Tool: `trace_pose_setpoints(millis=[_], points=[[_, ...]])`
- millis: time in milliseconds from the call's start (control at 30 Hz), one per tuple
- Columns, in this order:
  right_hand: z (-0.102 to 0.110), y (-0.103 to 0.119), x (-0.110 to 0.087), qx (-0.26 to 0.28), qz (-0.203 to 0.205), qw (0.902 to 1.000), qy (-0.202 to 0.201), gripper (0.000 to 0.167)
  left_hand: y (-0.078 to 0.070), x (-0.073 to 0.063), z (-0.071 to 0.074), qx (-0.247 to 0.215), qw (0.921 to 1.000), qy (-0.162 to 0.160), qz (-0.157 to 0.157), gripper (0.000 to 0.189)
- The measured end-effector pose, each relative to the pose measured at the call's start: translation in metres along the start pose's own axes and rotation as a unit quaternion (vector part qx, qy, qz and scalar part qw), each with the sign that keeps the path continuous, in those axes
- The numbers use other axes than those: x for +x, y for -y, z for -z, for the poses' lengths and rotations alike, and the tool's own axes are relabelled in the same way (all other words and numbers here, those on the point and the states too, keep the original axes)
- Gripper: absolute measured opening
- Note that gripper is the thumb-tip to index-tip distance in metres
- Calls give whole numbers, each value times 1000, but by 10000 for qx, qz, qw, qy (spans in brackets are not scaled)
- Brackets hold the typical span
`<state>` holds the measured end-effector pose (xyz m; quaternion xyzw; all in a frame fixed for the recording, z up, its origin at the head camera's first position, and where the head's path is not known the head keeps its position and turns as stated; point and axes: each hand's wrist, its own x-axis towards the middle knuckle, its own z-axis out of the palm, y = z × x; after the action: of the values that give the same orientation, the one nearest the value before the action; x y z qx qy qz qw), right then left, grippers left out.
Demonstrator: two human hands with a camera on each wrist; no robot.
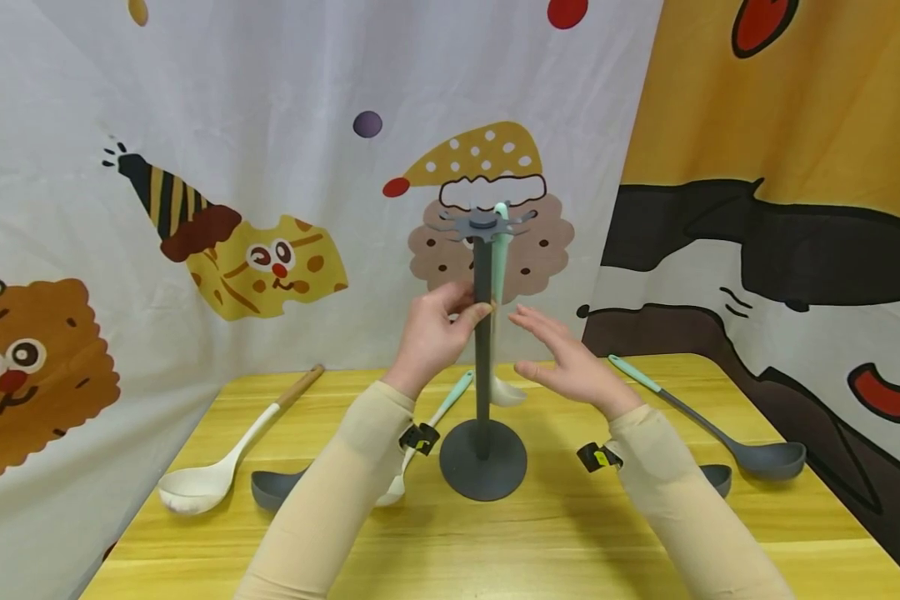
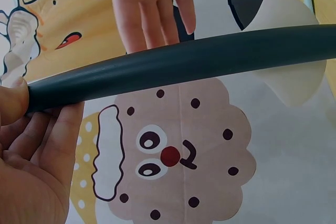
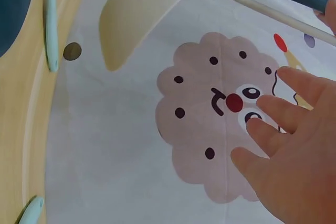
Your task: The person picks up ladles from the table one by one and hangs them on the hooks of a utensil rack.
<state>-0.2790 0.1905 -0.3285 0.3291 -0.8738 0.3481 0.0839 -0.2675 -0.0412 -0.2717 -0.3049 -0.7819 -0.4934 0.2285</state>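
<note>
A dark grey utensil stand [image 1: 483, 342] rises from its round base, with a ring of hooks [image 1: 483, 223] on top. My left hand [image 1: 437, 337] grips the upper pole, thumb in front and fingers behind, as the left wrist view also shows. From a hook on the right side hangs a white ladle with a mint handle [image 1: 499, 267], its bowl [image 3: 139, 19] low beside the pole. To the right of this ladle, my right hand [image 1: 570, 360] is held in the air with fingers spread, holding nothing; the right wrist view shows its fingers [image 3: 283, 111] straight.
On the wooden table [image 1: 465, 558], a white ladle with a wooden handle [image 1: 202, 483] and a dark grey one [image 1: 272, 490] lie left. A white mint-handled utensil [image 1: 453, 396] lies behind my left forearm. A grey mint-handled ladle [image 1: 768, 458] and another dark bowl [image 1: 717, 477] lie right. A printed curtain [image 1: 285, 150] hangs behind.
</note>
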Motion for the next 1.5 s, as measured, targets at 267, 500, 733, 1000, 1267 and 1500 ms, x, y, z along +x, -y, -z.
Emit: trace_pose_setpoints(millis=[267,500,733,1000,1267,1500], points=[[-2,-6,-4,-111,171,9996,196,84,0,0,0,-16,10000,6,-7,17],[-7,-21,-12,-508,-116,9981,334,89,-1,0,0,8,10000,-5,-21,17],[-11,-35,-19,-647,-355,9964,420,90,0,-1,1,-54,10000,-39,7,15],[-15,-46,-27,-1008,-648,9917,465,89,0,0,0,-42,10000,-18,-10,17],[-16,-50,-31,-1432,-865,9836,671,91,0,0,1,-91,10000,-7,9,17],[-17,-58,-35,-1824,-1010,9747,799,99,-1,0,1,-40,10000,-12,26,17]])
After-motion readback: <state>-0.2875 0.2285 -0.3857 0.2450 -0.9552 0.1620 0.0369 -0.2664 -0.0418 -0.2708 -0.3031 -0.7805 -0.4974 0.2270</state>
